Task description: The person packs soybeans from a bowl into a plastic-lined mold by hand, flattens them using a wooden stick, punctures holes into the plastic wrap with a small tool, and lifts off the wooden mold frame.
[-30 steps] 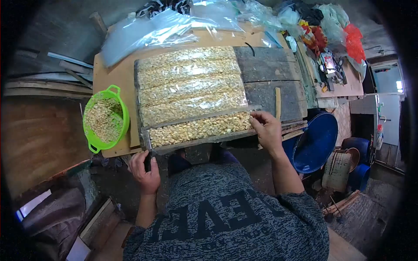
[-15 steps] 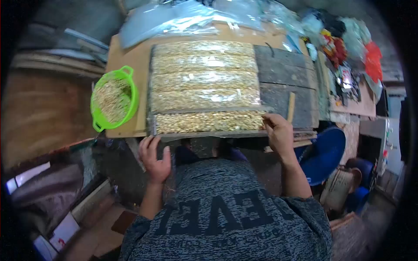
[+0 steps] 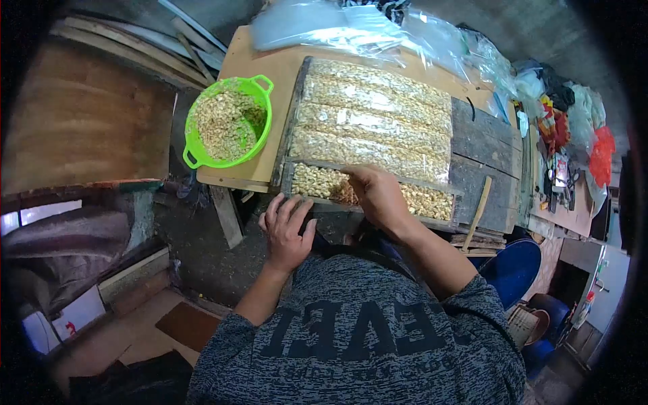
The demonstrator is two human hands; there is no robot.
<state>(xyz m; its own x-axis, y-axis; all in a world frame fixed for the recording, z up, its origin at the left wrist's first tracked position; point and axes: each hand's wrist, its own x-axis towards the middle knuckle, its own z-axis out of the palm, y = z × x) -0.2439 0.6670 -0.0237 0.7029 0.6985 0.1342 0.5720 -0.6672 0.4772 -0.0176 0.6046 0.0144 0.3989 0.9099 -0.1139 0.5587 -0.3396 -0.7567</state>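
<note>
One uncovered row (image 3: 426, 201) of pale pieces, right hand (image 3: 383, 197) bent over its middle

Closest of all, the patterned grey shirt (image 3: 358, 324), and out past it we go to the hands! Left hand (image 3: 287, 233) first: it's empty, fingers loosely spread, tips right at the near-left corner of the dark frame (image 3: 287, 177) around that row; contact there, I can't tell. Now the right: fingers bent down among the pieces, covering the middle of the row, and what they grip, if anything, is hidden from us. Just beyond, four rows (image 3: 371, 121) side by side under shiny clear film! To their left, the green basket (image 3: 233, 162) sits on the tan desk (image 3: 246, 54), well heaped with more pale bits. Over to the right, dark planks (image 3: 482, 148), with a narrow wooden stick (image 3: 480, 206) lying across their near edge. And along the far side, clear plastic sheets (image 3: 304, 27), with a red bag (image 3: 599, 155) out on the right!
</note>
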